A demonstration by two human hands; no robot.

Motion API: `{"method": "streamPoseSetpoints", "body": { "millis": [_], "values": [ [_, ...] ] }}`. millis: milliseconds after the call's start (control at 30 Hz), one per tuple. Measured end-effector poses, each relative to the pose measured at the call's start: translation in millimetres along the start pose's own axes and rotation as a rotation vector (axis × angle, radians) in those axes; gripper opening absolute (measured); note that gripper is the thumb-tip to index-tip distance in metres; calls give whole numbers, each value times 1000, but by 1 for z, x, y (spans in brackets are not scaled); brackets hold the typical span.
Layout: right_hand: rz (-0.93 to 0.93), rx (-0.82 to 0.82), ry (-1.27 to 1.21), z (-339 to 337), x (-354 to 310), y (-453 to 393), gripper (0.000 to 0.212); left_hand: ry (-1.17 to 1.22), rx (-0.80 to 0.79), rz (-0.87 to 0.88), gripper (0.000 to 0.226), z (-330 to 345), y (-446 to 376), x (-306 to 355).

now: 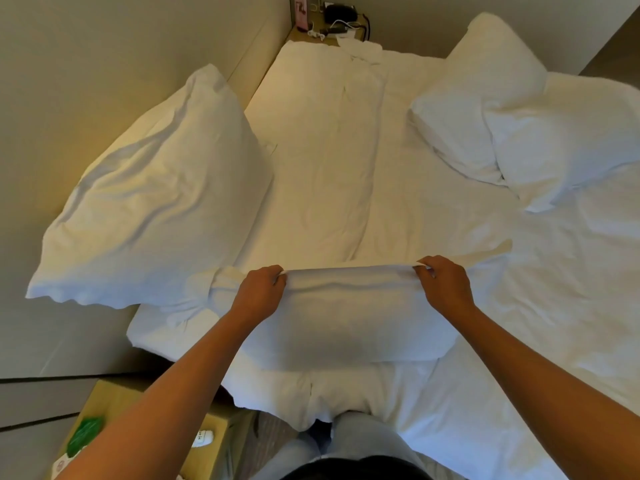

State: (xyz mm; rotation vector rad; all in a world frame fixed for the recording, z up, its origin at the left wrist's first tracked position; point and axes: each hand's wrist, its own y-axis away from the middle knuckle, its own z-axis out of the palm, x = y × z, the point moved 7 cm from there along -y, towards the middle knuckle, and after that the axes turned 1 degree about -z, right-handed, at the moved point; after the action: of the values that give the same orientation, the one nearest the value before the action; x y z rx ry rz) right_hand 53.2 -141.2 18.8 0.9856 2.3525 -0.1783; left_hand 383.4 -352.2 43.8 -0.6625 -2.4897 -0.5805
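A white pillowcase (349, 317) with a pillow inside hangs in front of me over the near edge of the bed. My left hand (259, 289) pinches its top edge on the left. At the right end of the same edge, my right hand (446, 282) pinches the fabric too. The edge is stretched straight between both hands. Fabric bunches to the left of my left hand.
The bed (554, 271) carries a white sheet. A big pillow (156, 202) leans at the left against the wall, a folded duvet (322, 150) lies in the middle, two pillows (519, 126) at the right. A bedside table (332, 26) stands beyond, a cardboard box (114, 410) by my left arm.
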Motion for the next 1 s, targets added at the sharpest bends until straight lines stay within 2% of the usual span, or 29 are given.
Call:
{"method": "streamPoseSetpoints", "body": {
  "millis": [233,400,633,1000],
  "values": [
    [-82,-48,-42,11,8,-35,24,15,28,-84,29,3,-13,8],
    [-158,-56,23,13,7,-53,27,-11,51,-120,29,5,-16,16],
    [-174,-134,-22,15,-1,-67,24,-81,75,-142,29,3,-19,16],
    [-255,-142,-5,-2,-54,-106,27,-76,237,-178,26,-34,-32,13]
  ]
}}
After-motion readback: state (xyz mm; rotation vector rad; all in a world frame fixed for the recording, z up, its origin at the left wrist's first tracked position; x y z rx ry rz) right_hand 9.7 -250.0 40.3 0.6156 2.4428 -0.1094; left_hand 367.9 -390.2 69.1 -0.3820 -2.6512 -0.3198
